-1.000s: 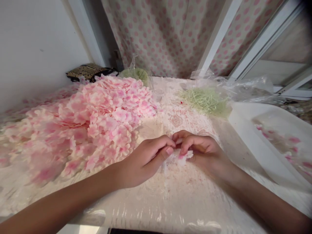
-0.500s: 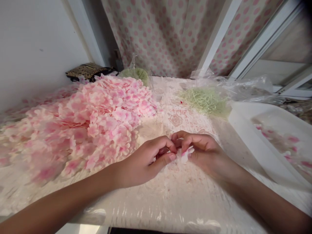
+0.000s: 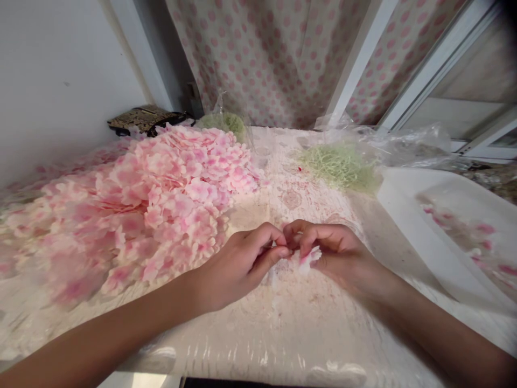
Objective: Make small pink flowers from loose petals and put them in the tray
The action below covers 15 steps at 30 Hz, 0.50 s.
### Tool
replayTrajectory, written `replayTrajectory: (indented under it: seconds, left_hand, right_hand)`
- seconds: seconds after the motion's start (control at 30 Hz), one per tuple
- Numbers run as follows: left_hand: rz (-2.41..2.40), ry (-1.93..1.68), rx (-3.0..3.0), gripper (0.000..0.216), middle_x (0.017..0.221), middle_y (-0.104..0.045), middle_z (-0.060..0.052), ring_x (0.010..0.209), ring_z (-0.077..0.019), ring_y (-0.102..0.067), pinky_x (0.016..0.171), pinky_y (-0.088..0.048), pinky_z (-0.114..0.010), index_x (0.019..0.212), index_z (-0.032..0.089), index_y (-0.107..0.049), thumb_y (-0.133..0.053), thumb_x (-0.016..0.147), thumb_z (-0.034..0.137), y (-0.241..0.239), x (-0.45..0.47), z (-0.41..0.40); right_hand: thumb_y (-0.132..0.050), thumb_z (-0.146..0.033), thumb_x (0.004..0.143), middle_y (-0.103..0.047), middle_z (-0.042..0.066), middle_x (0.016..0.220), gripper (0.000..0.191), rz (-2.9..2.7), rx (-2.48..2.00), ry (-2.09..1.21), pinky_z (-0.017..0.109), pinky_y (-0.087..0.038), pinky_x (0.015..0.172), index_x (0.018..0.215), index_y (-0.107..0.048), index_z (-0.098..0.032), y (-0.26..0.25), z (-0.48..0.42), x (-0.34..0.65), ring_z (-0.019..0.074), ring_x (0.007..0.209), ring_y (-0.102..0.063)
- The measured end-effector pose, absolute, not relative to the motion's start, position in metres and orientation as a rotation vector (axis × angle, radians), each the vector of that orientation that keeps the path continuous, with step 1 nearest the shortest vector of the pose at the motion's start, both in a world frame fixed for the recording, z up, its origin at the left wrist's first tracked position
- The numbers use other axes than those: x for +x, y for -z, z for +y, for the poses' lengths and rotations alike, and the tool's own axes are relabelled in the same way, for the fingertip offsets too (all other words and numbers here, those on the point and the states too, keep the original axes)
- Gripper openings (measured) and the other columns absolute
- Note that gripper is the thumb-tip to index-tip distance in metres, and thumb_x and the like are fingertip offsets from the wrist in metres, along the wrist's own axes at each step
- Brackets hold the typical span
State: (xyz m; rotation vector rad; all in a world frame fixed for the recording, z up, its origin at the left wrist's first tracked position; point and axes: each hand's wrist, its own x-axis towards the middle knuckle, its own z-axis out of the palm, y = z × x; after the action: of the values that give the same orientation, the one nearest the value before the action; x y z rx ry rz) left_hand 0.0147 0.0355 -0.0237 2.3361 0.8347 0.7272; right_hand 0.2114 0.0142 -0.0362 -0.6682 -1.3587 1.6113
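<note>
Between the fingers of my right hand (image 3: 339, 248) is a small white and pink artificial flower (image 3: 309, 257), its petals bunched together. My left hand (image 3: 250, 258) is closed in a pinch right beside it, thumb and forefinger pressed together at the flower's left side. Whatever lies between those left fingertips is too small to make out. Both hands are held above the table (image 3: 283, 334), close to each other. To the left spreads a large heap of pink and white artificial flowers (image 3: 169, 188).
On the right stands a white tray (image 3: 407, 215) with several pink and white flowers inside. Pale green plastic stems (image 3: 339, 164) lie at the back right by clear plastic bags (image 3: 416, 145). A patterned bag (image 3: 141, 116) sits behind the heap. A dotted curtain (image 3: 266, 59) hangs beyond.
My left thumb and forefinger have closed into a tighter pinch, with the hand shifted slightly. My right hand stays nearly in place with the flower.
</note>
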Motion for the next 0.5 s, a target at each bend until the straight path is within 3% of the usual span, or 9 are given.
replayTrajectory:
  seconds: [0.5]
  left_hand:
    - [0.75, -0.842, 1.972, 0.012, 0.058, -0.041, 0.007, 0.047, -0.0043, -0.033, 0.043, -0.027, -0.016, 0.075, 0.015, -0.049, -0.047, 0.086, 0.019, 0.0204, 0.0207, 0.0269]
  right_hand:
    - [-0.066, -0.016, 0.076, -0.057, 0.0, 0.086, 0.006, -1.397, -0.668, -1.519, 0.027, -0.044, 0.076, 0.075, -0.066, -0.022, 0.0366, 0.0105, 0.2048, 0.0123, 0.085, -0.055]
